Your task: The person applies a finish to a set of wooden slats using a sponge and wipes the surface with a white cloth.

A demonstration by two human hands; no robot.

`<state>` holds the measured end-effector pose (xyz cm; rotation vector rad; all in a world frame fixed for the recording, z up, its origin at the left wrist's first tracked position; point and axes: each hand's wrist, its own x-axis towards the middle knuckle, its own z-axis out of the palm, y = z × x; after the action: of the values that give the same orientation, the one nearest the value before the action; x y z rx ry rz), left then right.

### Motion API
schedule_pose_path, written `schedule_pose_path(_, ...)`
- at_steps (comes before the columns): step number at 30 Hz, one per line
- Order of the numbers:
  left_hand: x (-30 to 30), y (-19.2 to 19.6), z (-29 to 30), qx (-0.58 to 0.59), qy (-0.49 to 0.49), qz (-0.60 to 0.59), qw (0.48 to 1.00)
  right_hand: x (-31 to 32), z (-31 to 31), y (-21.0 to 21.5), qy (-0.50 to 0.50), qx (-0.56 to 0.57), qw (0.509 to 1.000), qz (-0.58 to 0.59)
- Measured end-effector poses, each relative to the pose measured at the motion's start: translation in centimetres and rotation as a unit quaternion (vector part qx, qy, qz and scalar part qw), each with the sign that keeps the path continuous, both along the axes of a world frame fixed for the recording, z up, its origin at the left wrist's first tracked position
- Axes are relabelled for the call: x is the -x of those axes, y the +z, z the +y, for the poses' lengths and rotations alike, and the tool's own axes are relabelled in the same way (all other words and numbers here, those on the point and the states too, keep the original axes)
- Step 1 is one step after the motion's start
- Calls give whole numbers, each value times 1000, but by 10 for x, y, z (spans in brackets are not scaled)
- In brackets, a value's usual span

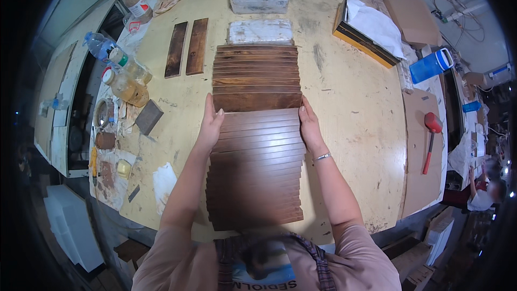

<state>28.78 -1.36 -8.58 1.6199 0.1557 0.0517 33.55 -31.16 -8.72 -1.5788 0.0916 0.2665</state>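
Note:
A long row of overlapping dark brown wooden slats (pixel 257 145) lies down the middle of the wooden workbench (pixel 350 108). My left hand (pixel 209 124) presses flat against the row's left edge. My right hand (pixel 309 126) presses against the right edge, a bracelet on its wrist. Both hands squeeze the near group of slats from the sides, fingers straight. A farther group of slats (pixel 256 75) lies just beyond my fingertips.
Two separate dark slats (pixel 186 47) lie at the far left. Two white wrapped blocks (pixel 259 15) sit beyond the row. Bottles (pixel 126 78) and a sanding block (pixel 148 116) stand left; a red-headed mallet (pixel 431 134), a blue jug (pixel 431 64) and a tray with cloth (pixel 369 29) are right.

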Motion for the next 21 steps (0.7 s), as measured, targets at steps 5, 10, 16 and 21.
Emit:
schedule_pose_path(5, -5, -31, 11, -21, 29, -10, 999, -13, 3, -22, -2, 64, 997, -34)
schedule_pose_path(10, -50, -8, 25, -74, 21, 23, 997, -42, 20, -15, -14, 119, 988, -96)
schedule_pose_path(16, 39, 27, 22, 10, 73, 82, 994, 6, -5, 38, 14, 63, 997, -34)
schedule_pose_path(21, 152, 31, 12, 19, 32, 84, 996, 104, -35, 38, 43, 58, 997, 13)
